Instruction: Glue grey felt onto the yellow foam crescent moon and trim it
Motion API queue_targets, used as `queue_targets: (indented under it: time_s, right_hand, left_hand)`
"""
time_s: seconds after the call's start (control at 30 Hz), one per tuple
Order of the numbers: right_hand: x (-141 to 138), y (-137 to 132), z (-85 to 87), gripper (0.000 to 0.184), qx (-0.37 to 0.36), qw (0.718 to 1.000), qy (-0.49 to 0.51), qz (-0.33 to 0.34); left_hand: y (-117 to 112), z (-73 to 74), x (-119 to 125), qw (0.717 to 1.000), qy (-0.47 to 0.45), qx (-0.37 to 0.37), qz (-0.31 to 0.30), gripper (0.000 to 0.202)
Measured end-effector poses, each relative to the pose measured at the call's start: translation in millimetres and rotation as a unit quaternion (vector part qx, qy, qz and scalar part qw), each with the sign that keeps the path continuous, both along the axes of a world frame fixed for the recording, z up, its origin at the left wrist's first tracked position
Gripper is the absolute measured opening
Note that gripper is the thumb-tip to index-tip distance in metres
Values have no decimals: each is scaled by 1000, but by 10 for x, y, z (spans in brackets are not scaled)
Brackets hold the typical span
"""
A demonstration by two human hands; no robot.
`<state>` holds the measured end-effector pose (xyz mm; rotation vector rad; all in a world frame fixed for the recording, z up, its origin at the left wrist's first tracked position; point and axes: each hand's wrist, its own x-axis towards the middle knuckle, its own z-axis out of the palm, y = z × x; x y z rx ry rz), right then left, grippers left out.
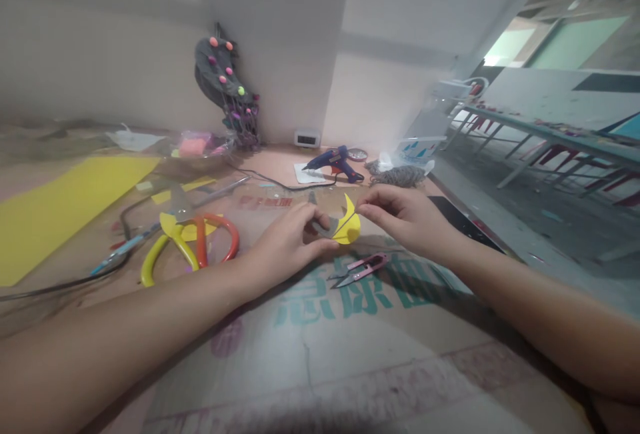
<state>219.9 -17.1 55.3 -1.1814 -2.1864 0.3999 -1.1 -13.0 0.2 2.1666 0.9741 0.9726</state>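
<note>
Near the middle of the table, my left hand is closed, thumb and fingers gripping a small yellow crescent-shaped cutout, part of it grey. A thin grey strand runs across the cutout toward my right hand, whose thumb and forefinger pinch its upper end by the crescent's tip. The strand looks like yarn. Just below the hands lies a pair of pink thread snips, blades pointing left. My left fingers hide some of the grey part.
Orange-and-yellow-handled scissors and a blue pen-like tool lie left, near a yellow sheet. Behind the hands are a blue glue gun with a cord, a grey yarn bundle, a small clock and a grey pompom-dotted decoration.
</note>
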Motion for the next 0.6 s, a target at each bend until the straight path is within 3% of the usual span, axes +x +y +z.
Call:
queue_targets:
  time_s: [0.3,0.43,0.6]
  right_hand:
    - [115,159,44,20,-91,990,-108,-14]
    - [115,175,10,18,-86,987,-132,-28]
    - [122,183,-28,33,-78,991,-109,-29]
  left_hand:
    - [-28,21,-32,998,-2,65,20,17]
    - [-35,15,-36,998,-7,60,8,15]
    - [-48,31,-20,999,-12,38,-18,16]
